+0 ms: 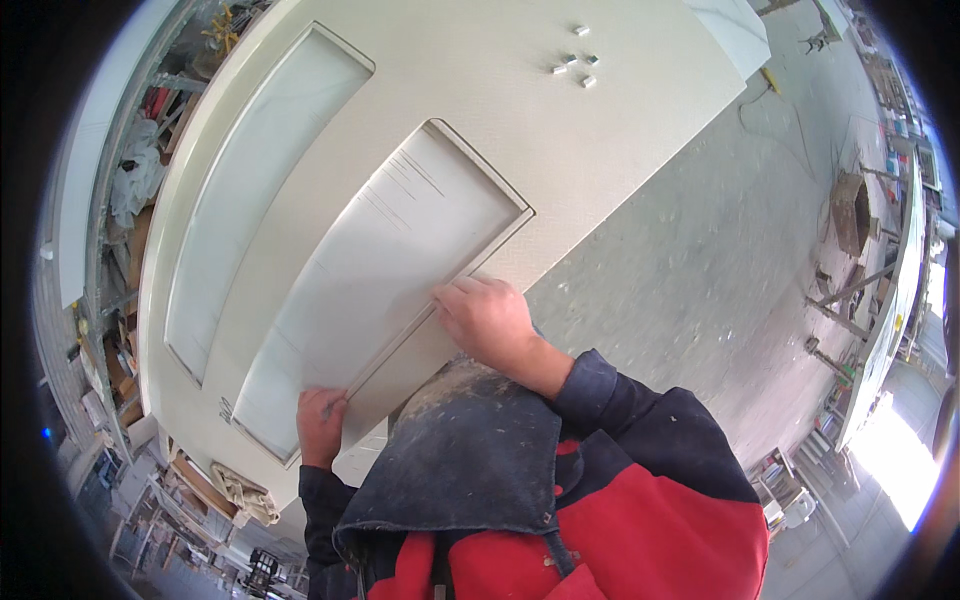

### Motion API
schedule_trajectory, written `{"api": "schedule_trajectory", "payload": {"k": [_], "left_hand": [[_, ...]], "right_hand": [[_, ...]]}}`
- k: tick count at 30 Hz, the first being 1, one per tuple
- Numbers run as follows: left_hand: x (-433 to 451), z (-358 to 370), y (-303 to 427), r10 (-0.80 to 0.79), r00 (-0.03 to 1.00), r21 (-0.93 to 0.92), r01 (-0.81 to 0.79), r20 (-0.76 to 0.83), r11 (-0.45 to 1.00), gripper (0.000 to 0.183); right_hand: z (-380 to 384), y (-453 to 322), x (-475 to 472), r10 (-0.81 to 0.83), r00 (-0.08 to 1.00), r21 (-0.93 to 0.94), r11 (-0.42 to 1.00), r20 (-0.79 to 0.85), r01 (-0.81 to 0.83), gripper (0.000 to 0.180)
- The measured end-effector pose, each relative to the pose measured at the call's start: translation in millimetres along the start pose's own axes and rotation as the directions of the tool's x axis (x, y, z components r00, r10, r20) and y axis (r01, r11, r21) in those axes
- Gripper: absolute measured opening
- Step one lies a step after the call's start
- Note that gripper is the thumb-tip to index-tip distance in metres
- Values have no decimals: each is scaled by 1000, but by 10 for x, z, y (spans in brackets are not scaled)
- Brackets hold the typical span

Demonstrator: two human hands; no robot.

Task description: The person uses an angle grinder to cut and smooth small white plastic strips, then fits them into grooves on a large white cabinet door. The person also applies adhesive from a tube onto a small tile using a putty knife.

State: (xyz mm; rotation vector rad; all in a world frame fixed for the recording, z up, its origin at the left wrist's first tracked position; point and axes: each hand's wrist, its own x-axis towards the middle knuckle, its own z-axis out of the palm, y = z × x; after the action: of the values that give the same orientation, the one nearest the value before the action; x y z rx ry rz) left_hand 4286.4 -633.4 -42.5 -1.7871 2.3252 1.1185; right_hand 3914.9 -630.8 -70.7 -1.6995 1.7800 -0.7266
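Observation:
A large cream-coloured panel (600,142) with rectangular cut-outs lies before me. Through the nearer cut-out a whitish surface (375,255) with thin dark lines shows, and a narrow strip (401,335) runs along the cut-out's near edge. My left hand (322,424) rests at the lower part of that edge, its fingers bent at the strip. Farther up the same edge, my right hand (484,319) has its fingertips pinched at the strip. Whether either hand grips the strip cannot be told. Several small blocks (589,81) lie on the panel's far part.
Shelving with plastic bags (137,176) and odds and ends stands along the left. A folded cloth (244,495) lies by the panel's lower left corner. Concrete floor (675,262) stretches to the right, with a hollow box (851,215) and a long workbench (896,315) beyond.

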Motion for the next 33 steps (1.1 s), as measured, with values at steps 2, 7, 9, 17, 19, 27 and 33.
{"api": "schedule_trajectory", "payload": {"k": [2,7,9,17,19,27,33], "left_hand": [[-2,21,0,13,1000,12,-13,-3,1000,16],[-68,68,136,-20,999,6,20,-48,1000,24],[-80,93,166,-25,997,3,25,-69,1000,25],[-99,157,228,-61,989,-14,59,-134,998,27],[-98,184,249,-79,984,-28,75,-158,997,20],[-51,194,268,-113,980,-36,108,-166,993,12],[-35,175,295,-117,980,-42,111,-164,993,11]], "right_hand": [[-40,-8,24,23,1000,22,999,11,-23,10],[-420,190,236,78,996,-10,997,-42,-79,20],[-723,315,498,162,983,39,987,-91,-159,24],[-1117,701,1433,100,993,-212,974,63,-85,33],[-1115,681,1506,120,985,-240,967,121,-89,33],[-1067,727,1495,134,983,-246,964,126,-100,33],[-1076,732,1488,136,982,-254,962,128,-100,33]]}}
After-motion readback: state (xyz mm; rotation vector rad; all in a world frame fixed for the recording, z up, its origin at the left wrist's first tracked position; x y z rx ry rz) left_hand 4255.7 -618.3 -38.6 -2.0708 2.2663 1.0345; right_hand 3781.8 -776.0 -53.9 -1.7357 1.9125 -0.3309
